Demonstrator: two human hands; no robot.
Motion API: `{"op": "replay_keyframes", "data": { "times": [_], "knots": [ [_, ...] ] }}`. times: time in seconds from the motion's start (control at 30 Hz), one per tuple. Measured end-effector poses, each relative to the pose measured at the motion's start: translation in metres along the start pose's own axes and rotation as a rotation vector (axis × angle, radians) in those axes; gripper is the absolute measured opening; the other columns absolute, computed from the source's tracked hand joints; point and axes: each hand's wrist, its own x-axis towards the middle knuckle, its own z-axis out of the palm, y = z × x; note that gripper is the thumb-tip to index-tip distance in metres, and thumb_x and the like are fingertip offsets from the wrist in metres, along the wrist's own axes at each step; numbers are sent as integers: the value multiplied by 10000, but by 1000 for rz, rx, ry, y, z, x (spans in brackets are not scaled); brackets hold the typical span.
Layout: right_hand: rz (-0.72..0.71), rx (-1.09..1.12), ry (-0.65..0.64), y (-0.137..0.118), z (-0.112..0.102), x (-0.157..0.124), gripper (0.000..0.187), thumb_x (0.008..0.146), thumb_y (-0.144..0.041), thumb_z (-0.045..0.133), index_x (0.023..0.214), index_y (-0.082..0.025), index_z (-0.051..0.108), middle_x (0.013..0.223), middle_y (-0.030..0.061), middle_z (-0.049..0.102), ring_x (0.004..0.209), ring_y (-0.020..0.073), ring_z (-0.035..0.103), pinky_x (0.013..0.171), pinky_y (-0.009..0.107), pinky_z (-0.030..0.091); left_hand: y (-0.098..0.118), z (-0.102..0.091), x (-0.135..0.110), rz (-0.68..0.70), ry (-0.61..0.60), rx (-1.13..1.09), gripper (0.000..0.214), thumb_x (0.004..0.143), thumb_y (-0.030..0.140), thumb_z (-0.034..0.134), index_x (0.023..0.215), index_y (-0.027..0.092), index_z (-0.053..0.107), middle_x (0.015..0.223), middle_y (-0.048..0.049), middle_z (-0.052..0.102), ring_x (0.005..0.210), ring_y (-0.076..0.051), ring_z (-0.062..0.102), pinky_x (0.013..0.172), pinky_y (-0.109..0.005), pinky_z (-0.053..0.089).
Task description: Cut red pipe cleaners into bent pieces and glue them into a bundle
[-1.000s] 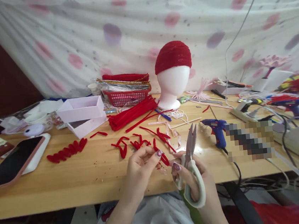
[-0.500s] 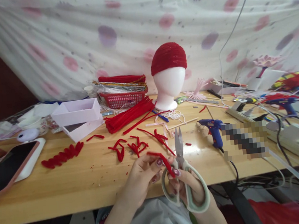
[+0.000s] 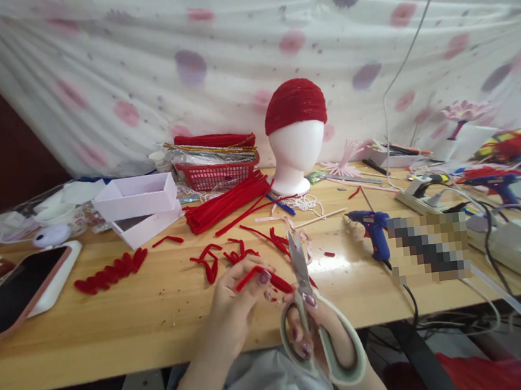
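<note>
My left hand (image 3: 234, 300) pinches a bent red pipe cleaner (image 3: 262, 277) just above the table's front edge. My right hand (image 3: 321, 331) grips pale green scissors (image 3: 311, 314) by the handles, blades pointing up and away. The blades sit right beside the pipe cleaner's right end. Cut red pieces (image 3: 220, 256) lie on the wooden table (image 3: 137, 307) beyond my hands. A row of folded red shapes (image 3: 110, 273) lies to the left.
A foam head with a red cap (image 3: 295, 132) stands at the back, with a bundle of red pipe cleaners (image 3: 226, 201), a red basket (image 3: 216, 172) and pink boxes (image 3: 138, 205) nearby. A phone (image 3: 17, 292) lies left; a blue glue gun (image 3: 371, 228) and cables lie right.
The scissors swung from tilted right to nearly upright and moved left toward the pipe cleaner. My left hand turned the red piece so it lies more level.
</note>
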Motion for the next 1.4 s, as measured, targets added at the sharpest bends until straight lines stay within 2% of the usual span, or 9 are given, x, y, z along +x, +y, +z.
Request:
{"op": "replay_keyframes", "data": {
  "times": [0.07,0.17,0.27,0.43,0.6,0.8,1.03,1.23,1.4],
  "knots": [
    [-97,-210,41,-3,-3,-2,440,755,-580,799,891,-170,715,547,-14,602,406,77,418,412,196,340,7,2,3,55,114,-63,280,632,367,929,780,183,779,865,-28,734,716,-115,666,678,-208,541],
    [-173,-436,92,-9,-5,-6,473,681,-548,871,943,-175,741,650,-2,613,564,107,476,512,209,354,19,4,6,69,156,-103,310,644,379,920,798,166,755,962,-69,775,844,-191,737,777,-292,593],
    [-138,-496,32,-12,-7,-9,535,670,-585,862,992,-173,746,669,0,593,631,134,488,559,231,349,25,6,6,14,142,-108,331,683,384,897,842,150,725,1010,-106,793,906,-246,764,843,-378,610],
    [-72,-552,-30,-10,-10,-9,551,683,-570,858,1011,-146,730,610,-50,458,565,110,359,520,243,270,26,6,2,-16,133,-100,346,707,364,882,860,147,660,966,-139,809,974,-296,768,884,-445,611],
    [-55,-575,-4,-13,-5,-11,585,653,-603,858,985,-134,743,614,-49,425,570,116,327,518,257,227,26,9,1,-5,119,-78,347,725,382,862,857,147,643,950,-145,811,977,-309,768,871,-456,618],
    [-24,-547,2,-18,-1,-12,534,608,-510,920,947,-138,741,597,-65,389,575,110,306,529,256,207,22,12,1,14,132,-48,370,700,418,873,815,145,653,919,-130,808,968,-305,765,868,-435,615],
    [-6,-513,41,-19,3,-13,545,549,-499,954,905,-142,747,595,-59,427,572,111,313,538,257,227,20,12,-1,41,140,-39,333,739,409,846,832,146,663,898,-107,801,960,-282,762,860,-405,611],
    [-14,-594,49,-18,2,-13,545,554,-547,937,873,-137,770,575,-64,367,565,109,281,529,262,181,20,11,-1,32,160,-39,358,725,406,854,880,145,664,863,-91,792,932,-276,764,841,-399,614],
    [-35,-611,61,-19,2,-12,513,545,-527,946,846,-145,783,567,-63,375,550,102,268,523,263,186,18,11,0,34,168,-29,336,746,401,838,887,149,665,861,-84,790,918,-264,766,797,-365,621]
  ]
}}
